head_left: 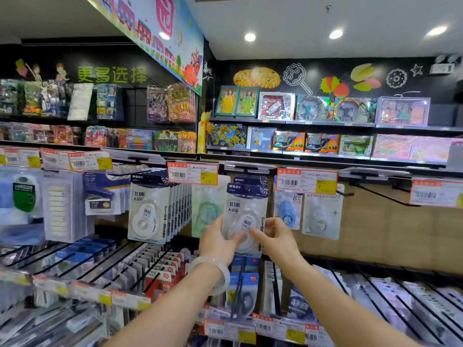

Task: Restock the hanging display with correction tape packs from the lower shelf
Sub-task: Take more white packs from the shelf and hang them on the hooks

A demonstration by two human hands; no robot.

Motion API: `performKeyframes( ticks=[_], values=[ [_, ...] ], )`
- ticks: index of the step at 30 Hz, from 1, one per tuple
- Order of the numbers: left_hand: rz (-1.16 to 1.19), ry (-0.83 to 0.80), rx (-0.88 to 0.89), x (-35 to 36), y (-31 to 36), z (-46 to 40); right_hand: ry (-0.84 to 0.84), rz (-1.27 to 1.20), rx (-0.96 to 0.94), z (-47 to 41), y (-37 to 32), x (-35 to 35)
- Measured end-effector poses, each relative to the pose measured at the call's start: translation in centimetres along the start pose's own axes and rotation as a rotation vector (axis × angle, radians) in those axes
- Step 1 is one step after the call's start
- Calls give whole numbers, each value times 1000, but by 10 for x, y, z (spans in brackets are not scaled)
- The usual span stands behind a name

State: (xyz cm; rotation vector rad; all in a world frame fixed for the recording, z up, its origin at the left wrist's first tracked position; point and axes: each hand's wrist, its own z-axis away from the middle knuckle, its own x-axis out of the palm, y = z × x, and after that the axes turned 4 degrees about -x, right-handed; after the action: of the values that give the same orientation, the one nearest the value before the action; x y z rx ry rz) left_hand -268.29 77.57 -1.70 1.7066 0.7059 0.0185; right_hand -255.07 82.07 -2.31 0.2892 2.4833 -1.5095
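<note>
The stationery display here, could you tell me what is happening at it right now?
A person is restocking hanging hooks with correction tape. Both hands hold one correction tape pack up at the pegs: the left hand, with a pale bangle on its wrist, grips its lower left side, and the right hand pinches its lower right. More packs hang directly behind it, and a fuller row of the same packs hangs to the left. Whether the held pack is already on its hook cannot be seen.
</note>
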Motion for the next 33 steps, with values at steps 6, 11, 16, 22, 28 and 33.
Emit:
performKeyframes(
  ticks=[6, 11, 16, 22, 28, 33],
  values=[
    [-57, 43, -8, 20, -1, -29, 117, 56, 10, -25, 8, 7],
    [-109, 31, 11, 31, -1, -53, 158, 133, -14, -46, 14, 13],
    [-144, 44, 28, 40, -1, -69, 169, 163, -6, -61, 18, 15],
    [-135, 42, 39, 44, -2, -76, 163, 206, -25, -67, 22, 16],
    [-201, 12, 30, 43, 0, -77, 146, 290, -16, -67, 20, 15],
    [-313, -16, 32, 42, 1, -61, 93, 417, 16, -52, 15, 9]
  ],
)
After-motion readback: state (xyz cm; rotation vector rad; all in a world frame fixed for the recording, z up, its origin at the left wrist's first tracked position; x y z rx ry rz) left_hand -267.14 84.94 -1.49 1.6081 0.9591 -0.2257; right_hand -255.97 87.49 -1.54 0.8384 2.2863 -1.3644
